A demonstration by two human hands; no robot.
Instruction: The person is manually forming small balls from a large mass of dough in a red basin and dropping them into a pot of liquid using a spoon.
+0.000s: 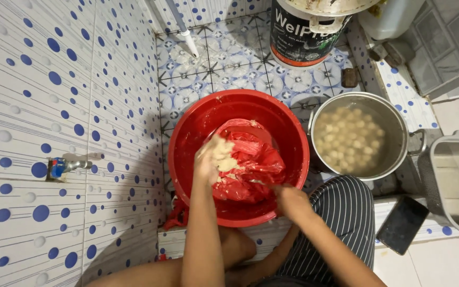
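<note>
Pressing pale dough on red bag, bag lying diagonally in basin

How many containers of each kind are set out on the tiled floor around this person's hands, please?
Round red plastic basin: 1
Round steel pot of pale balls in water: 1
Black and white paint bucket: 1
Rectangular grey metal tray: 1
White plastic jug: 1
Total: 5
</note>
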